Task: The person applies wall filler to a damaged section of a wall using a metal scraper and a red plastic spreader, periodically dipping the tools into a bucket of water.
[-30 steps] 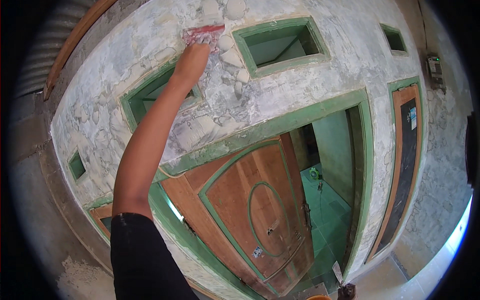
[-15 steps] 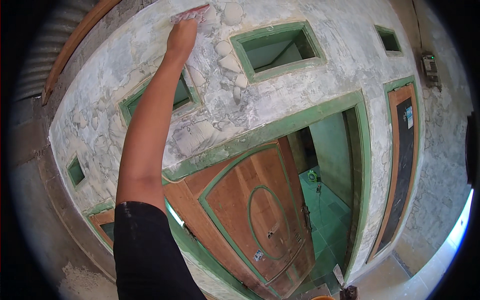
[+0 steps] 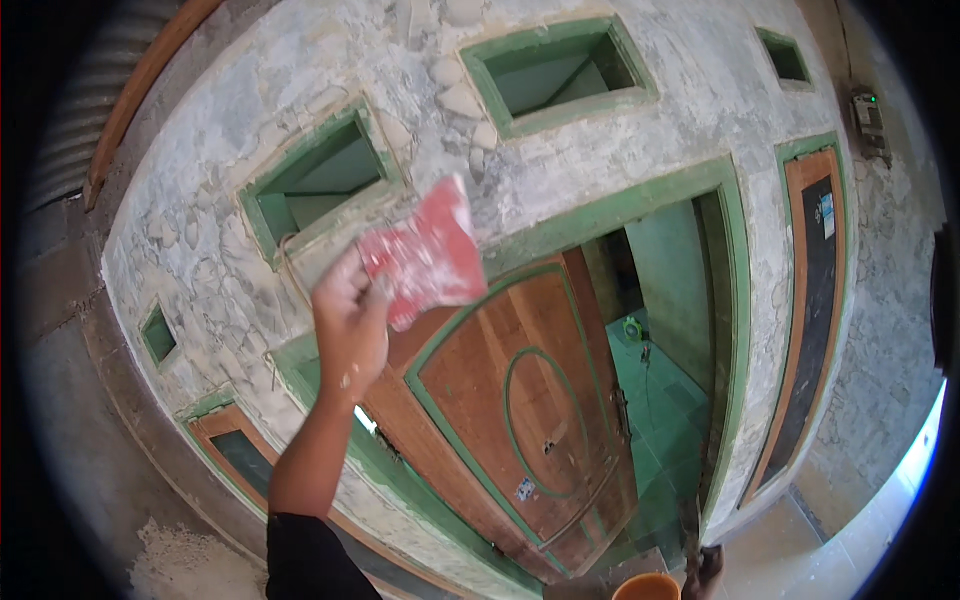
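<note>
My left hand (image 3: 350, 315) is raised in front of the wall, closed on a flat red putty spreader (image 3: 432, 250) smeared with white. The spreader is blurred and looks apart from the patchy grey-white wall (image 3: 430, 140) behind it. At the lower edge my right hand (image 3: 708, 568), dark and partly cut off, is closed around a putty knife (image 3: 692, 525), whose thin blade points up. Just left of that hand shows the rim of an orange bucket (image 3: 648, 580); its contents are not visible.
A brown wooden door (image 3: 500, 420) stands ajar in a green frame (image 3: 600, 220). Green-framed openings (image 3: 325, 180) pierce the wall above it. A narrow dark panel (image 3: 808, 300) is at the right, near a wall-mounted meter box (image 3: 868, 115). Green tiles (image 3: 655, 420) cover the floor inside.
My left hand has come down from the upper wall with the red spreader, which now shows its broad face. The orange bucket and my right hand show more, and the knife blade has turned.
</note>
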`<state>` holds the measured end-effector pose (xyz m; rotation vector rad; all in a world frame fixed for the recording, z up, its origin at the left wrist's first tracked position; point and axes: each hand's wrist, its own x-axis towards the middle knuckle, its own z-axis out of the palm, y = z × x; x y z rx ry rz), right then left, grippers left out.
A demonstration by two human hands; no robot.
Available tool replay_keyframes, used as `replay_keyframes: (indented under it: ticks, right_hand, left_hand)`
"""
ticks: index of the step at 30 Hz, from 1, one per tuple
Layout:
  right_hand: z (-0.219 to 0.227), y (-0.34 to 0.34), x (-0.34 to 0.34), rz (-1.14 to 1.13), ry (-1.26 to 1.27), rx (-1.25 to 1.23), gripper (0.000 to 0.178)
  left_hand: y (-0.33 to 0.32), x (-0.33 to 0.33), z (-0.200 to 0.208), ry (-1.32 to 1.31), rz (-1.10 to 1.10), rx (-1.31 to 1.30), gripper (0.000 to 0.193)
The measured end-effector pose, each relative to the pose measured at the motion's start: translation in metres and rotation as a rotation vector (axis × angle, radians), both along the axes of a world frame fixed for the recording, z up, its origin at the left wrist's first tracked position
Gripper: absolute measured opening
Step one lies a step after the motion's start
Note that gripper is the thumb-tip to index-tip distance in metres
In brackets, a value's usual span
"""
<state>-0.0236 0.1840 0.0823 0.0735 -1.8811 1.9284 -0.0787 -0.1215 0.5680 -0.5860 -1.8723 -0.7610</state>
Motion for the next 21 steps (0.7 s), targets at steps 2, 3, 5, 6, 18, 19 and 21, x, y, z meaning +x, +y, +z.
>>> replay_keyframes:
  ticks: [2,3,5,6,18,19,21]
  right_hand:
    - [0.04,-0.016,-0.011,0.051,0.039,-0.24,0.017]
    - [0.099,-0.022,-0.003,0.293,-0.056,-0.386,0.016]
    - [0.135,-0.039,-0.004,0.493,-0.018,-0.529,0.023]
    - [0.151,-0.046,-0.006,0.552,-0.033,-0.522,0.023]
    - [0.207,-0.067,0.003,0.725,-0.024,-0.621,0.019]
    - [0.208,-0.068,0.004,0.714,-0.029,-0.618,0.019]
    - [0.21,-0.069,0.006,0.73,-0.05,-0.627,0.018]
  left_hand:
    - [0.004,0.003,-0.03,-0.315,-0.403,0.322,0.028]
    - [0.001,0.004,-0.042,-0.345,-0.397,0.337,0.028]
    - [0.001,0.011,-0.06,-0.484,-0.523,0.455,0.031]
    - [0.001,0.015,-0.069,-0.527,-0.575,0.488,0.032]
    - [0.005,0.052,-0.147,-0.252,-0.384,-0.146,0.025]
    - [0.004,0.051,-0.149,-0.257,-0.394,-0.141,0.025]
    - [0.003,0.05,-0.153,-0.204,-0.416,-0.177,0.026]
